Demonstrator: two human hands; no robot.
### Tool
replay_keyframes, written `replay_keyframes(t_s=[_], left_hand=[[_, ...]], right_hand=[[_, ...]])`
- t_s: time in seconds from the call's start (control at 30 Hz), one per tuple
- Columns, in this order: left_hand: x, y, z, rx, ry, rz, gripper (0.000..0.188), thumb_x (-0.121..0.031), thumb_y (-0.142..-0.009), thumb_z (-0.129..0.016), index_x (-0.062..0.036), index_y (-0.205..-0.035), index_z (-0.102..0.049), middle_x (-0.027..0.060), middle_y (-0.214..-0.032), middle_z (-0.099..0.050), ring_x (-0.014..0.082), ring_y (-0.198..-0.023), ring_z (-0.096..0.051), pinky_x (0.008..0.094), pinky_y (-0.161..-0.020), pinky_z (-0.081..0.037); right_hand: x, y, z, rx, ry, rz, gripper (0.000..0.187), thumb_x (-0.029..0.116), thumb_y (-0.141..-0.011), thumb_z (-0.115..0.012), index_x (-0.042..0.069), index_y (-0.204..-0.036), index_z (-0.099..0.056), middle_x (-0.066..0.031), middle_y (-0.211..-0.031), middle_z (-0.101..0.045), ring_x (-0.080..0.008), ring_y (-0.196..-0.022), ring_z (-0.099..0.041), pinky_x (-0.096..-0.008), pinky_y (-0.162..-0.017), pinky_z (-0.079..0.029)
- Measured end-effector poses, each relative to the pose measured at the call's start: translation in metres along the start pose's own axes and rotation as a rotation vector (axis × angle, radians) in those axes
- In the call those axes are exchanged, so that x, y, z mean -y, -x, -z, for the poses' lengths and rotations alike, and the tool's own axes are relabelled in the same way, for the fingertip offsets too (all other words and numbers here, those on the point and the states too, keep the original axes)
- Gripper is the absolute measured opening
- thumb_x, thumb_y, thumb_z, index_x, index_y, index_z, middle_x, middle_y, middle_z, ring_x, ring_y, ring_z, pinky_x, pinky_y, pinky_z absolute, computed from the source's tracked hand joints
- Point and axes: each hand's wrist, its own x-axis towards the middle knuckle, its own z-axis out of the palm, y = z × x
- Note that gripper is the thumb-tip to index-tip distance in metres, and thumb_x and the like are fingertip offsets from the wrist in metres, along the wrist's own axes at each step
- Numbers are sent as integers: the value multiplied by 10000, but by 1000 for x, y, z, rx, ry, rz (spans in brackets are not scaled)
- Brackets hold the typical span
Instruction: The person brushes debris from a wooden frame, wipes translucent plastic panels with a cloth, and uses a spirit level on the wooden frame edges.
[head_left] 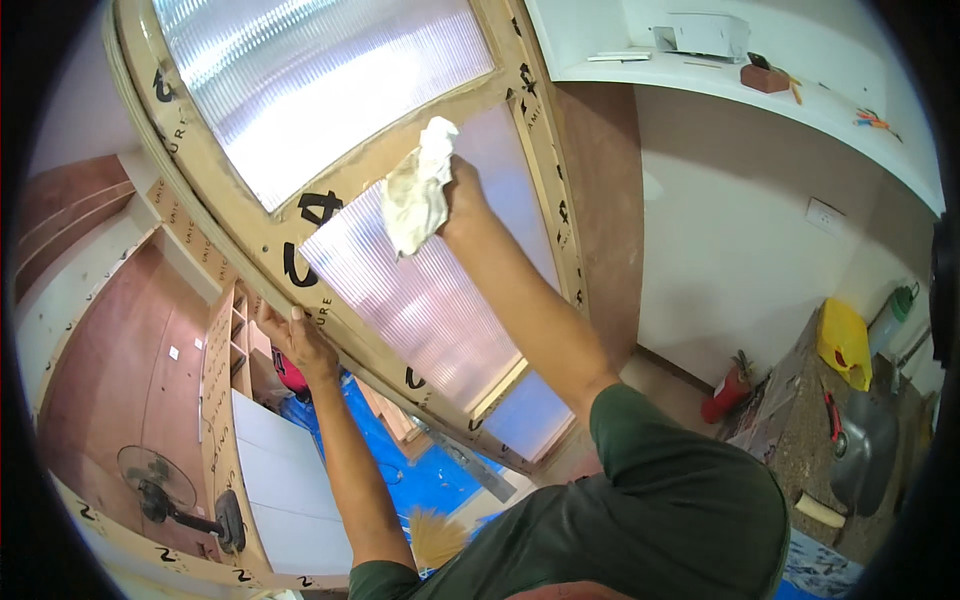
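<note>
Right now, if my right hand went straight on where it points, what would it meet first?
Probably the ribbed panel, which shows behind the cloth in your right hand; depth is unclear, so the cloth may be touching it.

And most fingers of the right hand [464,202] are lost behind the crumpled cloth [414,205]! Up top, the view chops off the upper ribbed pane [320,95]; those orange-handled bits [872,121]? Too small to identify!

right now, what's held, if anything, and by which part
The right hand holds a crumpled white cloth by its right side; the left hand is at the wooden frame, grip unclear.
</note>
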Motion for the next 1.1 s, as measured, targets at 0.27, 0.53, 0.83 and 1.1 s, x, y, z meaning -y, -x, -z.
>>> replay_keyframes(t_s=[0.27,0.53,0.83,1.1], left_hand=[[-5,7,-5,-5,-97,18,623,-406,-999,-621,-9,-1427,-404,166,-1413,-466,264,-1338,-445,423,-1170,-310],[2,5,9,-60,-136,47,597,-323,-980,-621,8,-1422,-393,140,-1312,-534,226,-1185,-530,374,-1044,-428],[-4,2,-27,-76,6,45,519,-309,-990,-589,-19,-1399,-455,127,-1314,-552,215,-1203,-531,400,-1054,-422],[-1,13,24,-24,93,382,652,-475,-967,-598,-94,-1483,-482,121,-1444,-541,261,-1347,-488,444,-1142,-387]], right_hand=[[113,-79,60,-292,206,248,335,277,-1067,-508,0,-1210,-631,-100,-1011,-682,-260,-918,-678,-410,-789,-563],[80,-74,50,-263,248,436,277,254,-1062,-560,-22,-1062,-590,-91,-975,-659,-200,-854,-650,-321,-767,-541],[-107,70,-23,205,878,464,272,256,-924,-682,10,-981,-582,-217,-994,-664,-425,-869,-654,-516,-802,-528],[-183,166,107,149,1268,871,337,209,-768,-731,33,-1043,-647,-115,-1177,-624,-327,-983,-676,-436,-811,-535]])
